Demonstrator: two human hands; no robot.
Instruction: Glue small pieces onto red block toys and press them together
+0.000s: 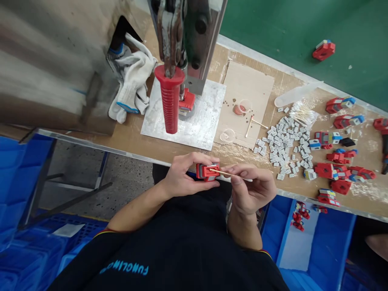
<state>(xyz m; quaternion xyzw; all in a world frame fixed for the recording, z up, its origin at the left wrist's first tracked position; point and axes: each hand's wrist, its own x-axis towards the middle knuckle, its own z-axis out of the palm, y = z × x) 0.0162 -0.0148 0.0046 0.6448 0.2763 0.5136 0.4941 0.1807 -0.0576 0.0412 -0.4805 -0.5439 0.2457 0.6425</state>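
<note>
My left hand point(183, 178) grips a small red plastic toy vehicle point(203, 172) with grey and blue parts, just off the table's front edge. In my right hand point(254, 189), thumb and fingers pinch a thin cotton swab point(223, 172). The swab's far end rests against or just over the red toy's upper face; its tip is too small to make out clearly. Behind the hands stands a lever press with a red ribbed handle point(170, 103). Another red toy piece point(187, 100) sits beneath the press on a metal plate point(197, 135).
On stained cardboard point(257, 83) are a small cup of red liquid point(240, 109), a clear lid point(227, 136) and used swabs. Rightward lie many grey tiles point(283, 141), bundled swabs point(301, 114) and red toys point(324, 170). Gloves point(133, 76) lie left; a blue bin point(329, 234) stands below.
</note>
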